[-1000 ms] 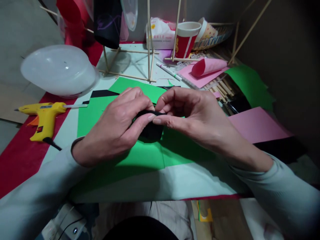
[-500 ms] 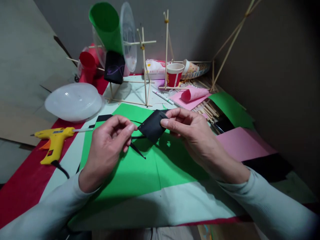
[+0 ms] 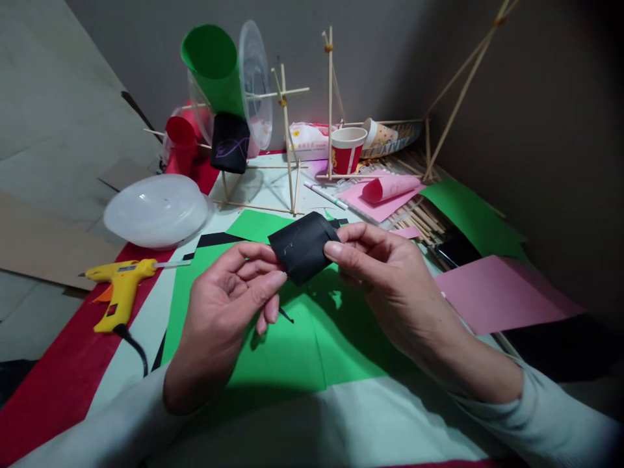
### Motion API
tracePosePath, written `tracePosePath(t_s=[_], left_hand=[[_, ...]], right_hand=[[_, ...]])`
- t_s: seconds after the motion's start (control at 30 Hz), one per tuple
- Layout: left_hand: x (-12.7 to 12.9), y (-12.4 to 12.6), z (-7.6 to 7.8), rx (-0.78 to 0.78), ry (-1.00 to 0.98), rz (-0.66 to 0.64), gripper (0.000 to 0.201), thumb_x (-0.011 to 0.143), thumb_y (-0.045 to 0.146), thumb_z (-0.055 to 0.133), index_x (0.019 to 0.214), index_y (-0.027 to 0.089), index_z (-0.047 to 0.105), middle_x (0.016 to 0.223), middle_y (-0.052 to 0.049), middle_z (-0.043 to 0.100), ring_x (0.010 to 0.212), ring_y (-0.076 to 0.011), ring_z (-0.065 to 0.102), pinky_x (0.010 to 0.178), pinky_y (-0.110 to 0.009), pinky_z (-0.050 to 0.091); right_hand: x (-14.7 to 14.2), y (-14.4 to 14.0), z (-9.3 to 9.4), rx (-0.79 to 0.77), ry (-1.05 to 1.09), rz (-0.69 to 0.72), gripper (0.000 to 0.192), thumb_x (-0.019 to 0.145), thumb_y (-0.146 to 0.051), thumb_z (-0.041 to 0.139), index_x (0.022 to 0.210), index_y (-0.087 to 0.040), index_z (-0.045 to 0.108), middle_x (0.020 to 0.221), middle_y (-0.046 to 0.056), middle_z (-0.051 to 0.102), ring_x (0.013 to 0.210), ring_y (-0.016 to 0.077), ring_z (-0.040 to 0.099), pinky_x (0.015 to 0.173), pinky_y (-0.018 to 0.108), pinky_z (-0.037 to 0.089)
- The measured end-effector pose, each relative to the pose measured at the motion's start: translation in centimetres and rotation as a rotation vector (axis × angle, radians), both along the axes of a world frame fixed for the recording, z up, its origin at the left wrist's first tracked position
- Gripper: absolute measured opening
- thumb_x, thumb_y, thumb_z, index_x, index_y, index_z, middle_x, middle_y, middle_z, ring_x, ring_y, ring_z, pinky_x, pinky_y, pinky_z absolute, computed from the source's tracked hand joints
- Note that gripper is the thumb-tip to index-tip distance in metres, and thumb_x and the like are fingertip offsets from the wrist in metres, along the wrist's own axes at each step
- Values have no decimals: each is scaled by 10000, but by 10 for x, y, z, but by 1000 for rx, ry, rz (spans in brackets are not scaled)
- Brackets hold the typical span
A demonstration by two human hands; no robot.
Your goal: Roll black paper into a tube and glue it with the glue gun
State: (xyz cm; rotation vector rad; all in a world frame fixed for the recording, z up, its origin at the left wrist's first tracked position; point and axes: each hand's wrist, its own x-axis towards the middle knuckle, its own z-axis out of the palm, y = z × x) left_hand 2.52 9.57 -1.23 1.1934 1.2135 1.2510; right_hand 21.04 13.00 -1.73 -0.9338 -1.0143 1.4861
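1. Now pinching a black paper roll [image 3: 305, 247] by its right end with the right hand [image 3: 394, 279], above green paper sheets [image 3: 277, 370].
2. Touching its left edge with the left hand [image 3: 229, 305]; impossible to tell whether gripping.
3. Apparently done with curling the roll, already marked with faint pale lines.
4. Seemingly not yet joined to anything.
5. Behind, showing a green paper tube [image 3: 212, 78] and 1 purple-lined black tube [image 3: 230, 146] already fitted beside a clear plastic disc [image 3: 256, 84].

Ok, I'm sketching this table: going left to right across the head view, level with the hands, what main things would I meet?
Yellow glue gun, left hand, held black paper, right hand, flat pink sheet.
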Motion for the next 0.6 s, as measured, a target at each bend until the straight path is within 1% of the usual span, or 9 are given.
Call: tracePosePath(t_s=[0.03,0.1,0.17,0.2,0.23,0.3,0.33,0.47,0.6], left_hand=[[1,0,0,40,13,33,218,842,235,766,983,226,599,697,46,665,425,-63,548,367,-154,396],[1,1,0,154,47,81,371,797,184,788,1081,276,568,801,45,699,427,-74,569,359,-175,423],[-1,2,3,259,123,77,467,786,153,773,1179,314,579,822,49,691,447,-85,583,378,-197,457],[-3,2,4,297,197,53,446,801,149,756,1190,315,614,811,46,684,468,-88,591,404,-206,477],[-5,2,5,329,288,20,375,824,152,735,1159,306,665,792,41,679,490,-89,598,438,-212,493],[-9,2,6,366,464,-39,190,888,172,685,1034,280,740,738,32,670,524,-87,607,504,-217,506],[-11,2,6,375,518,-59,152,917,183,660,997,275,751,705,34,661,532,-86,607,523,-218,503],[-14,4,1,367,549,-76,144,974,206,599,1031,278,710,655,51,627,523,-91,591,526,-226,476],[-13,7,-2,387,581,-134,83,938,204,627,992,264,644,662,54,620,507,-107,603,521,-248,479]], right_hand=[[0,0,0,-6,-3,9,234,710,-256,867,794,-177,663,641,-70,524,559,56,395,507,211,267],[-1,-1,-1,-17,-5,28,236,719,-267,862,797,-179,658,620,-75,498,546,57,364,496,218,239],[0,-1,-1,-32,-1,43,243,726,-281,859,812,-185,654,612,-78,487,537,59,344,490,225,216],[0,-1,0,-38,0,50,249,727,-288,860,823,-188,653,610,-79,487,534,60,341,489,228,210],[1,0,0,-40,1,57,257,724,-293,863,831,-191,653,609,-80,490,532,62,342,489,230,209],[2,0,1,-41,-7,70,275,713,-306,871,832,-191,651,613,-76,510,532,65,357,491,235,219],[2,1,2,-41,-15,72,285,706,-313,875,828,-189,650,617,-72,521,533,67,365,492,238,224],[3,2,5,-39,-43,74,300,684,-318,885,795,-180,643,620,-63,536,531,68,373,490,243,221],[3,1,3,-31,-48,94,272,705,-305,868,800,-174,649,615,-68,529,527,60,368,490,238,222]])
